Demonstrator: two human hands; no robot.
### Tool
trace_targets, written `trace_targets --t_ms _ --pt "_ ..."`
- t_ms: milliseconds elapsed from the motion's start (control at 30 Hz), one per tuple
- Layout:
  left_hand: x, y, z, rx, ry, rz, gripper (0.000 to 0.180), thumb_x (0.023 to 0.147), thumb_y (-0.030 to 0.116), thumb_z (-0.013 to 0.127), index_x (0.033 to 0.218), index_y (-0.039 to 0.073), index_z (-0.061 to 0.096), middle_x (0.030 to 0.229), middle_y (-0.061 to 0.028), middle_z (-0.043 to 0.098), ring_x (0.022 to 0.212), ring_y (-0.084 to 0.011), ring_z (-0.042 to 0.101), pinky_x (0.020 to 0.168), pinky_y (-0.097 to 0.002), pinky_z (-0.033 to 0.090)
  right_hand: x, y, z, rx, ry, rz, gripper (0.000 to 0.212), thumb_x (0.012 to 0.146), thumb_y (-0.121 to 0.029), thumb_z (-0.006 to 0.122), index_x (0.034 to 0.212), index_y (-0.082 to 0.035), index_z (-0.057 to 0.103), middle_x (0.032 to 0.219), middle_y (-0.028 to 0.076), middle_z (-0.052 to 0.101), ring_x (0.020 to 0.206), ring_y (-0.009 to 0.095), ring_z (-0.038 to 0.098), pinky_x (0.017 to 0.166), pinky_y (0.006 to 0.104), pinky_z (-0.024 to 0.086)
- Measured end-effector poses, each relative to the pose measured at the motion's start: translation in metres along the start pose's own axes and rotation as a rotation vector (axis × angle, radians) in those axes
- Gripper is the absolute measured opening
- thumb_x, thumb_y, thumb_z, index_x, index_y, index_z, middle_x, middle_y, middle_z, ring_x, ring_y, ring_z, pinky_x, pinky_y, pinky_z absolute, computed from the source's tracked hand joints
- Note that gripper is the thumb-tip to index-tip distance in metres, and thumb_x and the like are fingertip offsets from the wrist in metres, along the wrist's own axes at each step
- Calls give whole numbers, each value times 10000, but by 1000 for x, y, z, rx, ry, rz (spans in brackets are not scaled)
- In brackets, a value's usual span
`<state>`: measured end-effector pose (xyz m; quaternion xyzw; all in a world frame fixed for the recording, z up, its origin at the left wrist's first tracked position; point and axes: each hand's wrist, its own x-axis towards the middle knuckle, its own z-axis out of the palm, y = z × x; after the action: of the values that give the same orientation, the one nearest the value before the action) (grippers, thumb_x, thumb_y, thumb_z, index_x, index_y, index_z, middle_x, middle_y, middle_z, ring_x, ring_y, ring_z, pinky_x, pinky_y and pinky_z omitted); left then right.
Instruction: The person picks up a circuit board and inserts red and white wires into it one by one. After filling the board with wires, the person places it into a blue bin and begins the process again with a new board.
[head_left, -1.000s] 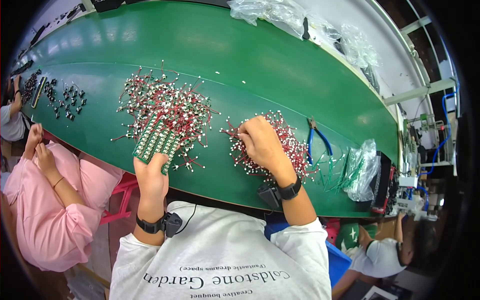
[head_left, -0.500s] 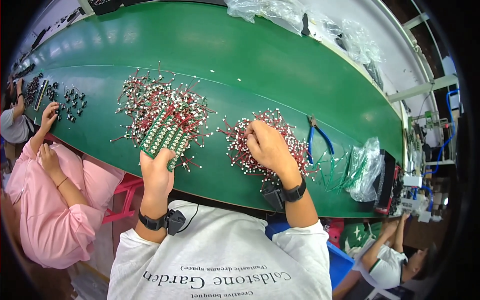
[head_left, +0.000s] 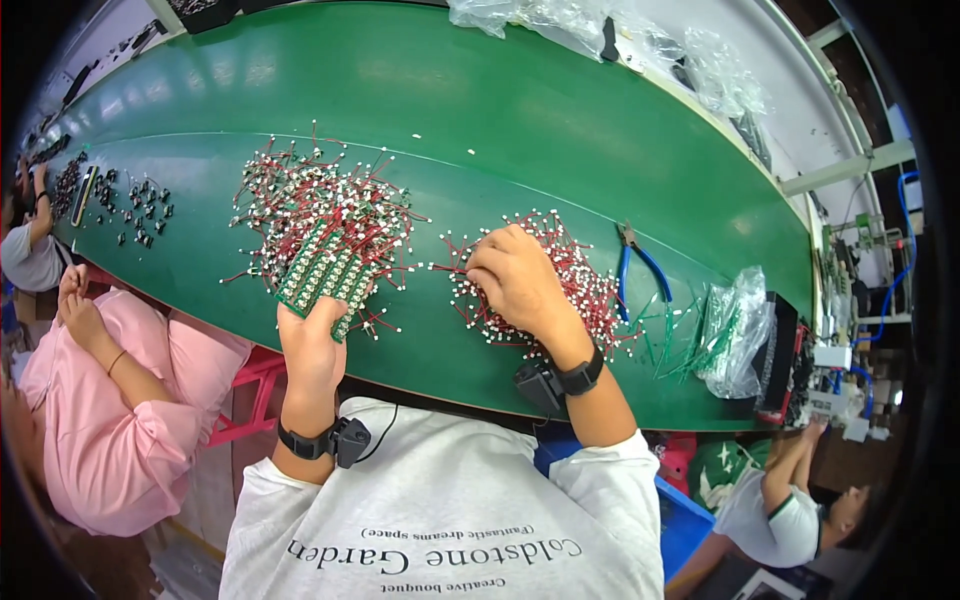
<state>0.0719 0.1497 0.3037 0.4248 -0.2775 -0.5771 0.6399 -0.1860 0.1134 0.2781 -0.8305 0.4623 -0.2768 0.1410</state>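
Green bench [head_left: 560, 120] under both hands. Big red-wire heap [head_left: 300, 200] just beyond left hand [head_left: 310, 345], which grips green circuit panel [head_left: 325, 268] by its near edge. Right hand [head_left: 515, 280] curled, fingers down in smaller wire pile [head_left: 585, 290]; can't tell if it's pinching one. Blue pliers [head_left: 640, 265] just to its right. Risk: leads look tangled, so a pull could drag extras off the bench.

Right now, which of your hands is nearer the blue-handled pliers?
Right. The right hand rests on the pile of red-wired parts just left of the blue-handled pliers. The left hand holds a green circuit board, farther left.
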Motion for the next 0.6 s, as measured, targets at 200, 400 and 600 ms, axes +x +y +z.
trace_targets --t_ms 200,400,600 --pt "0 4 10 -29 -19 6 490 729 -155 449 1202 -83 553 1082 -132 665 927 -224 681 827 -354 562 14 -7 -25 335 -9 112 77 848 -56 672 909 -9 664 826 130 656 750 283 639 690 369 512" --pt "3 14 25 -102 -102 -32 528 716 -145 413 1233 -106 511 1167 -197 636 1019 -306 675 869 -428 584 26 -19 -43 343 7 211 102 864 -43 649 950 7 674 823 135 677 710 246 656 647 341 515" --pt "5 12 38 -145 -96 -43 515 723 -135 411 1230 -112 504 1156 -213 634 1002 -319 678 857 -435 588 34 -67 -66 389 157 31 172 835 59 637 984 1 700 819 121 693 639 183 683 579 284 524"
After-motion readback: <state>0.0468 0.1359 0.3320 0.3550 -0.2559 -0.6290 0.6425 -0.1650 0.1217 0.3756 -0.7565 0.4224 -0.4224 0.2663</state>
